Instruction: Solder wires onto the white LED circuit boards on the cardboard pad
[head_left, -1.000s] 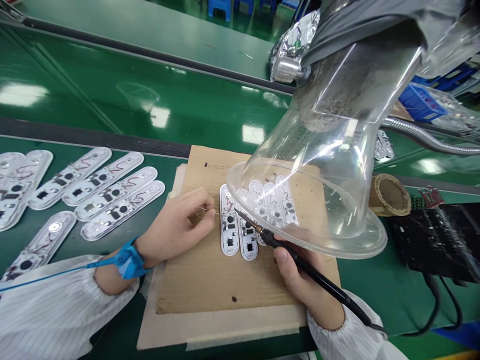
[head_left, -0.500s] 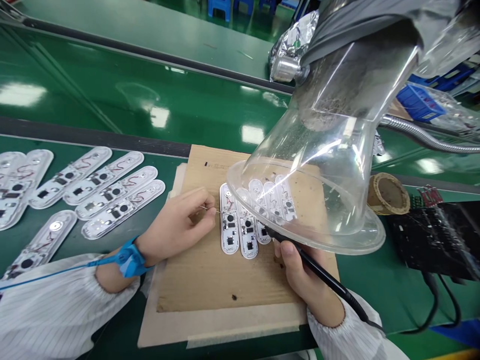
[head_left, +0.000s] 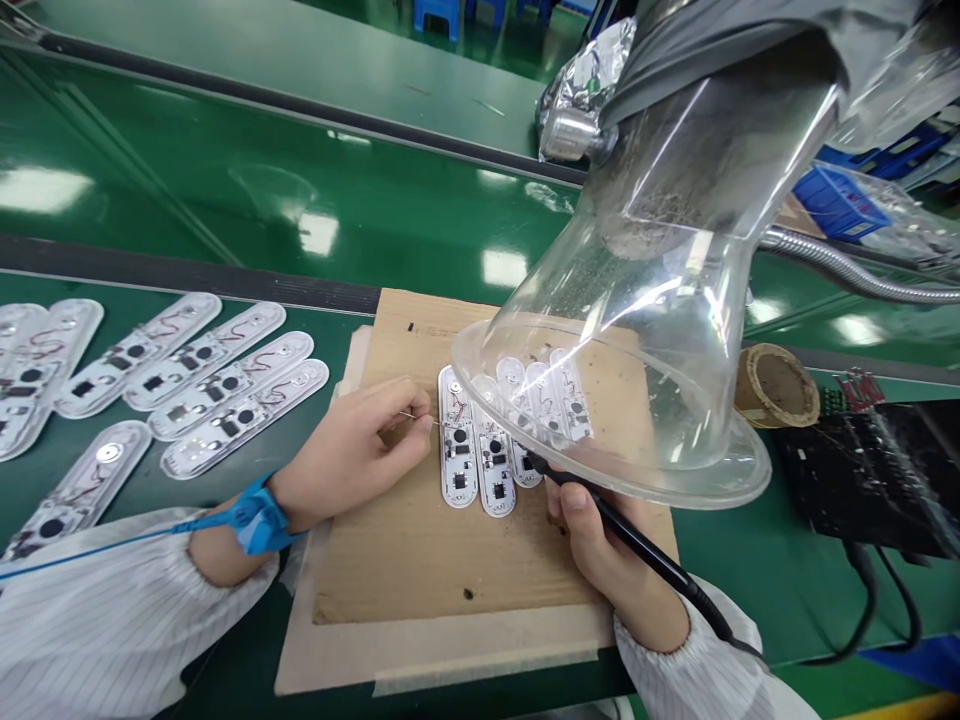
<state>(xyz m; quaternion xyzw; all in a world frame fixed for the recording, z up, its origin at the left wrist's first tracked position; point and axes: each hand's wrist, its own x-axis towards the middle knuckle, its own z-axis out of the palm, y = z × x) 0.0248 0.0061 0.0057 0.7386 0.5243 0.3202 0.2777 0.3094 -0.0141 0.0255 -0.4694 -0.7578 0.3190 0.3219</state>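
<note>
The left hand (head_left: 367, 452) pinches a thin wire (head_left: 424, 420) beside the leftmost board (head_left: 458, 440). The right hand (head_left: 611, 540) grips a black soldering iron (head_left: 645, 550), its tip apparently behind the clear hood (head_left: 637, 400)

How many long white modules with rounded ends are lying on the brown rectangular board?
5 side by side: leftmost module nearest the left hand, second module, third module, then fourth module and fifth module seen through the clear plastic hood. Glare may hide more.
</note>
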